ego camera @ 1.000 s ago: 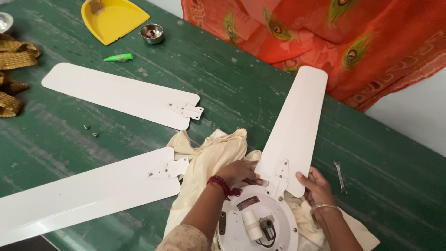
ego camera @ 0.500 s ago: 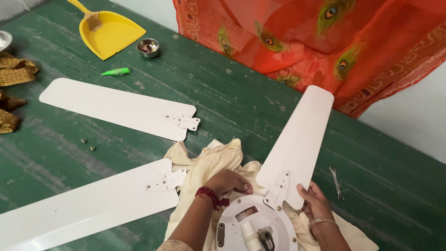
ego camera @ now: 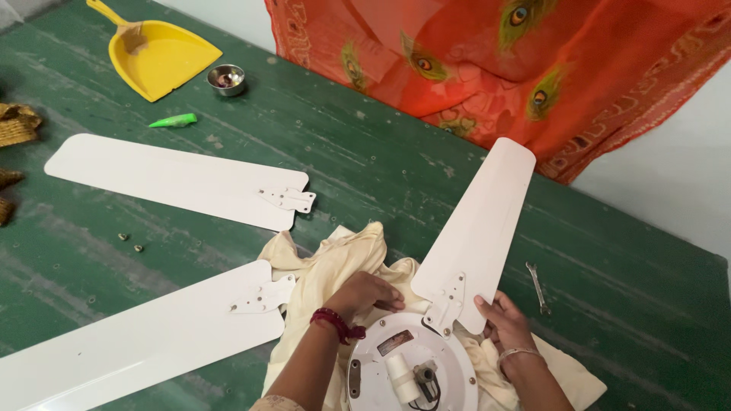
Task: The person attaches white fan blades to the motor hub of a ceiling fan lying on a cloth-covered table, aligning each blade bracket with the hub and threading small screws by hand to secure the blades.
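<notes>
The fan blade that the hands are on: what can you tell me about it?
The fan blade is long, flat and white, seemingly painted metal, widening to a rounded far end. It slants up and right over the green floor. Its narrow end has a white bracket with small holes, lying on the round white motor housing. The right hand grips its lower edge; the left hand rests on the cream cloth beside the bracket.

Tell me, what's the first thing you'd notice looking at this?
The big white fan blade in the middle, which the right hand grips by its lower edge against the round white fan motor at the bottom, while the left hand rests on the cream cloth beside it. Two loose blades lie on the green floor to the left, and a bright orange cloth hangs above.
</notes>
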`<state>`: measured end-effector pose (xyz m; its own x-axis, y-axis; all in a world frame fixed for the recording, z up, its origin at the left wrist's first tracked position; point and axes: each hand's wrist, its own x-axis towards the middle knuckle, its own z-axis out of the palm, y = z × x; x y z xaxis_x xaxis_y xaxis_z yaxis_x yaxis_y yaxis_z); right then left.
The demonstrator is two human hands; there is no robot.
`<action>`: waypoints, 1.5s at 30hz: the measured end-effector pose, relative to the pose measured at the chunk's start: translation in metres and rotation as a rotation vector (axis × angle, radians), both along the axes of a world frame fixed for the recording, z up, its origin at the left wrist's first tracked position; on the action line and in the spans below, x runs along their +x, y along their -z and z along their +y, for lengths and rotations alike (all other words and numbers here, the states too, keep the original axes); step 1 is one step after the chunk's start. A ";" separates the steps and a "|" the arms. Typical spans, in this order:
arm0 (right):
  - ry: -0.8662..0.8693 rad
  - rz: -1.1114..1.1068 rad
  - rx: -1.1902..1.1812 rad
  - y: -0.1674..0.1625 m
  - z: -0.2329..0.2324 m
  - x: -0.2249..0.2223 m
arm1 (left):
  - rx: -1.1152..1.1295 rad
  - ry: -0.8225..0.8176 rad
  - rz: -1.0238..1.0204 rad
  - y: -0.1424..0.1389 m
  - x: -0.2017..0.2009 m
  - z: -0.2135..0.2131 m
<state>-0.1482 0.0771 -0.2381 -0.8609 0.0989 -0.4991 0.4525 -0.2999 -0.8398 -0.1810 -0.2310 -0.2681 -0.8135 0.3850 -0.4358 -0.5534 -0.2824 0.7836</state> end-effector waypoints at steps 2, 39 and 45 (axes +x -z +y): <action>-0.009 0.008 -0.008 0.003 0.002 -0.001 | -0.001 -0.001 -0.008 0.001 -0.001 -0.002; -0.090 0.135 0.187 0.015 0.006 -0.019 | -1.242 0.618 1.483 -0.113 0.041 0.050; -0.108 0.178 0.184 0.021 0.007 -0.018 | -1.281 0.616 1.610 -0.113 0.043 0.053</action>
